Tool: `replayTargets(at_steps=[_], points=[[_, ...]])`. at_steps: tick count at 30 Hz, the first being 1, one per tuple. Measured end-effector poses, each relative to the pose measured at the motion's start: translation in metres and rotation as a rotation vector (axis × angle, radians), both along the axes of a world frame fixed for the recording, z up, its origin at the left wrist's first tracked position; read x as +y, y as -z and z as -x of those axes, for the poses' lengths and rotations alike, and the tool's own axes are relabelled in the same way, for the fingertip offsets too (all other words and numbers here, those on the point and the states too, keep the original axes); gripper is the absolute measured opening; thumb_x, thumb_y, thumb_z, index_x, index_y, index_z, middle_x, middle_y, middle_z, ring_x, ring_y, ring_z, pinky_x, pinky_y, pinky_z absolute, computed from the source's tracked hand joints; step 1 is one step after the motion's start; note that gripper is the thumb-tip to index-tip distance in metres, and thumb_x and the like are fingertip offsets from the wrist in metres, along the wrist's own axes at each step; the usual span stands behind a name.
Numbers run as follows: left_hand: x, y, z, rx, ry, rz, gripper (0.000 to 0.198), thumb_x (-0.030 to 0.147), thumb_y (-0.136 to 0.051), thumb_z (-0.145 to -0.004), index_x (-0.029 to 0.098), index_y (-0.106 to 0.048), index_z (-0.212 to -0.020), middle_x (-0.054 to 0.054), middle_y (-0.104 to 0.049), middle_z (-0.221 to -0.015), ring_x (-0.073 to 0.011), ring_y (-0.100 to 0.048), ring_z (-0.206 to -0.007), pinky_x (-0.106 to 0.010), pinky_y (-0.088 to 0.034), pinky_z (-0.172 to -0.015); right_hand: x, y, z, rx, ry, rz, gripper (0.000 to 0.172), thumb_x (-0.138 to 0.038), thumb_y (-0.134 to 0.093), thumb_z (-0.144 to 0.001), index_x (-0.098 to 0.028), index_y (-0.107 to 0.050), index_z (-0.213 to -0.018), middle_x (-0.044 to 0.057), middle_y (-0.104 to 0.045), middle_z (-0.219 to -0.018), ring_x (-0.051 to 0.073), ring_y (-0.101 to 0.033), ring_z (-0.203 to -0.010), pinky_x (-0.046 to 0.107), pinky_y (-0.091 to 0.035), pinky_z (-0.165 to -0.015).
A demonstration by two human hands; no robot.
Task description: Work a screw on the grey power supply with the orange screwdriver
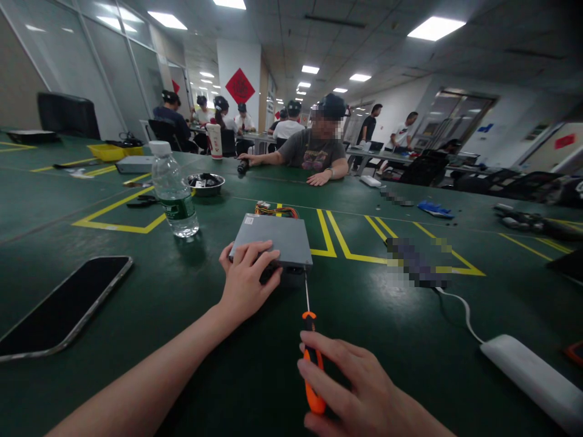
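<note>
A grey metal computer power supply (289, 235) lies on the green table in front of me, with a bundle of coloured wires (282, 211) behind it. My left hand (246, 276) grips its near left side, fingers over the top and thumb at the front face. My right hand (359, 382) holds a screwdriver (314, 397) with an orange and black handle between thumb and fingers. The shaft points away from me, and its tip meets the front face near the right corner. The screw itself is too small to make out.
Left of the power supply stands a water bottle (175, 200), with a phone (68, 303) nearer me. A metal bowl (207, 184) of dark parts sits behind. At right lie a white power strip (532, 376) and its cable. Across the table sits a person (314, 149).
</note>
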State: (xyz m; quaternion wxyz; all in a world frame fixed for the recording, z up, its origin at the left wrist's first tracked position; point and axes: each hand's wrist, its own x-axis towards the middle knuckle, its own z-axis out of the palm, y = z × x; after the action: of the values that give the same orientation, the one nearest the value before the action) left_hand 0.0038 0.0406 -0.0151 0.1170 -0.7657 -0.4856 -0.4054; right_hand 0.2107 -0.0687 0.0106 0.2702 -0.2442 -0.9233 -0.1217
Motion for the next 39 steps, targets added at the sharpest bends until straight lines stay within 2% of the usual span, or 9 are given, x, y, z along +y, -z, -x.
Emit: replayTargets(at_steps=[3,8,11,14,18,22,27,33,39], points=[[0.000,0.000,0.000,0.001,0.002,0.003,0.020,0.033,-0.056,-0.079,0.029,-0.057,-0.099,-0.002,-0.060,-0.115,-0.0248,-0.048,-0.108,-0.051,-0.022,-0.096,0.001,-0.005,0.001,-0.009,-0.012,-0.031,0.028,-0.032,-0.039,-0.094,-0.014,-0.055,-0.108,0.014,-0.065,-0.101,0.016,-0.062,-0.094,0.024,-0.051,-0.076],[0.000,0.000,0.000,-0.003,-0.001,0.007,0.021,0.032,-0.056,-0.078,0.029,-0.057,-0.099,-0.002,-0.060,-0.115,-0.0254,-0.048,-0.108,-0.051,-0.021,-0.097,0.002,0.000,-0.002,0.137,0.006,-0.070,0.027,-0.033,-0.043,-0.093,-0.009,-0.047,-0.104,0.019,-0.064,-0.102,0.017,-0.062,-0.096,0.026,-0.051,-0.078],[-0.001,0.000,0.000,-0.002,0.005,0.004,0.021,0.032,-0.057,-0.078,0.029,-0.058,-0.099,-0.003,-0.060,-0.115,-0.0257,-0.048,-0.108,-0.051,-0.022,-0.096,0.002,0.000,-0.001,0.084,-0.001,-0.019,0.032,-0.038,-0.037,-0.094,-0.011,-0.047,-0.107,0.018,-0.064,-0.102,0.018,-0.062,-0.096,0.026,-0.052,-0.077],[-0.001,0.000,-0.001,-0.004,0.001,0.004,0.021,0.032,-0.057,-0.078,0.029,-0.058,-0.099,-0.003,-0.060,-0.115,-0.0255,-0.048,-0.108,-0.051,-0.022,-0.096,0.002,-0.004,0.002,-0.002,-0.021,-0.035,0.030,-0.031,-0.031,-0.096,-0.013,-0.052,-0.107,0.016,-0.065,-0.100,0.017,-0.063,-0.096,0.026,-0.052,-0.074],[0.000,0.001,-0.001,-0.011,-0.003,0.005,0.022,0.032,-0.057,-0.078,0.029,-0.058,-0.100,-0.002,-0.060,-0.115,-0.0249,-0.048,-0.107,-0.051,-0.021,-0.097,0.002,-0.001,-0.003,0.073,-0.004,-0.080,0.024,-0.030,-0.040,-0.094,-0.010,-0.051,-0.103,0.018,-0.065,-0.099,0.016,-0.064,-0.090,0.025,-0.052,-0.073],[0.000,0.001,-0.002,-0.010,-0.005,-0.006,0.021,0.033,-0.056,-0.079,0.029,-0.058,-0.099,-0.002,-0.061,-0.114,-0.0249,-0.049,-0.107,-0.051,-0.022,-0.096,0.002,0.007,-0.008,0.111,-0.018,-0.035,0.035,-0.038,-0.043,-0.093,-0.007,-0.045,-0.109,0.021,-0.062,-0.106,0.019,-0.062,-0.097,0.029,-0.051,-0.079],[0.001,0.001,-0.001,-0.003,0.000,-0.005,0.022,0.032,-0.057,-0.078,0.029,-0.058,-0.099,-0.002,-0.060,-0.115,-0.0253,-0.048,-0.107,-0.051,-0.022,-0.096,0.002,0.000,-0.003,0.005,-0.040,-0.021,0.028,-0.029,-0.035,-0.095,-0.011,-0.052,-0.110,0.017,-0.063,-0.106,0.017,-0.064,-0.092,0.027,-0.052,-0.075],[0.000,0.001,0.000,-0.002,-0.005,0.005,0.022,0.032,-0.057,-0.078,0.029,-0.057,-0.100,-0.002,-0.060,-0.115,-0.0255,-0.048,-0.108,-0.051,-0.021,-0.097,0.003,0.003,-0.005,0.121,-0.007,-0.047,0.031,-0.037,-0.046,-0.092,-0.008,-0.048,-0.104,0.020,-0.063,-0.105,0.018,-0.063,-0.096,0.027,-0.051,-0.079],[0.000,0.000,0.000,0.003,0.004,-0.004,0.021,0.032,-0.057,-0.078,0.029,-0.058,-0.099,-0.003,-0.060,-0.115,-0.0256,-0.048,-0.107,-0.051,-0.022,-0.096,0.002,-0.002,0.000,0.011,-0.022,-0.003,0.031,-0.034,-0.035,-0.096,-0.011,-0.050,-0.110,0.018,-0.063,-0.106,0.017,-0.062,-0.097,0.027,-0.052,-0.077]])
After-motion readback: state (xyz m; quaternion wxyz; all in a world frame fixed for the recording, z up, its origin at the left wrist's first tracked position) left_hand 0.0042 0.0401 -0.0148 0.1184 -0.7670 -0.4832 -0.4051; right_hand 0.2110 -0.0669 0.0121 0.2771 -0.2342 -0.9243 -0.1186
